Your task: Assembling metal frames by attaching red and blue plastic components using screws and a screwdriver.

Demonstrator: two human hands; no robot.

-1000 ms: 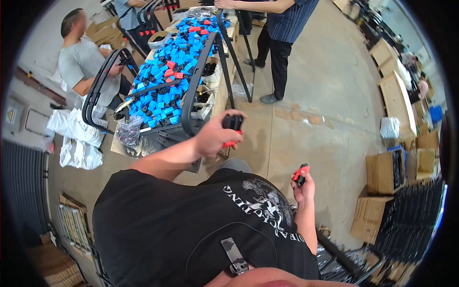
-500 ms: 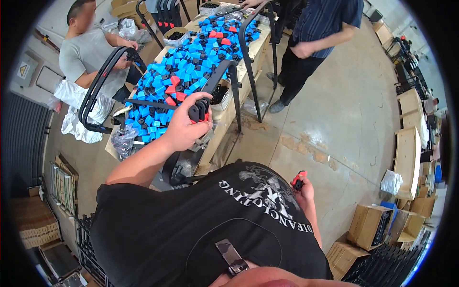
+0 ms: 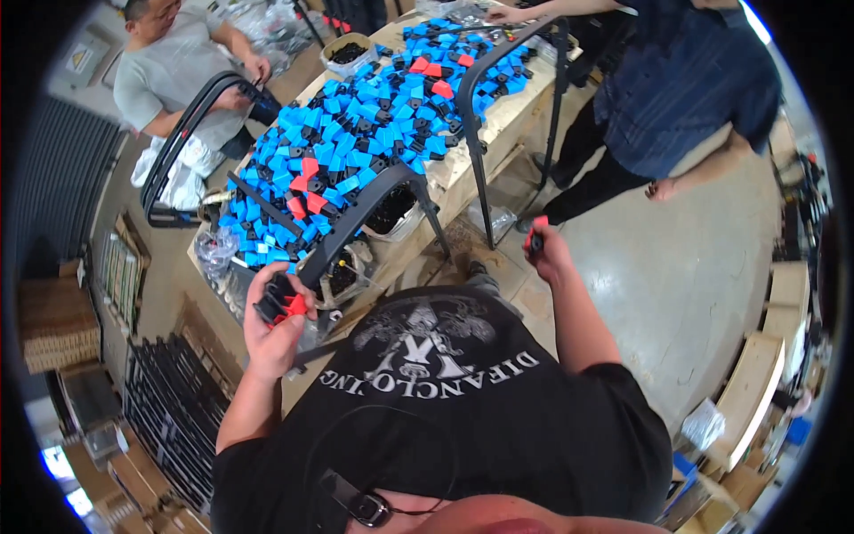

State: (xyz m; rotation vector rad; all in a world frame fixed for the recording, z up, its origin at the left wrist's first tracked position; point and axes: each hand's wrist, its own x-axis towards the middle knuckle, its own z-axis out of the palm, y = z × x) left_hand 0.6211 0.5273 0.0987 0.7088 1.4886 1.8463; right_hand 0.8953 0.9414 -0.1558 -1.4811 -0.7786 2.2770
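Observation:
My left hand [image 3: 277, 325] is closed around several black-and-red plastic pieces [image 3: 283, 301], beside the near corner of the worktable. On the right, away from the table, my right hand [image 3: 553, 255] grips a single black-and-red plastic piece [image 3: 535, 242]. A heap of blue-and-black plastic pieces [image 3: 351, 133] covers the tabletop, with a few red pieces [image 3: 307, 169] among them. One black bent-tube frame [image 3: 360, 206] stands at the table's near side, its lower end close to my left hand. A second black tube frame [image 3: 471, 111] leans further along.
A white tub of black parts [image 3: 389, 230] sits by the table's near edge; another tub [image 3: 349, 55] stands at the back. Across the table a person in grey [image 3: 178, 76] holds a black frame [image 3: 169, 151]. A person in a dark shirt [image 3: 685, 98] stands at far right.
My left hand has drawn back from over the table, down and to the left, still holding its pieces. My right hand has risen. The dark-shirted person now appears closer and further right.

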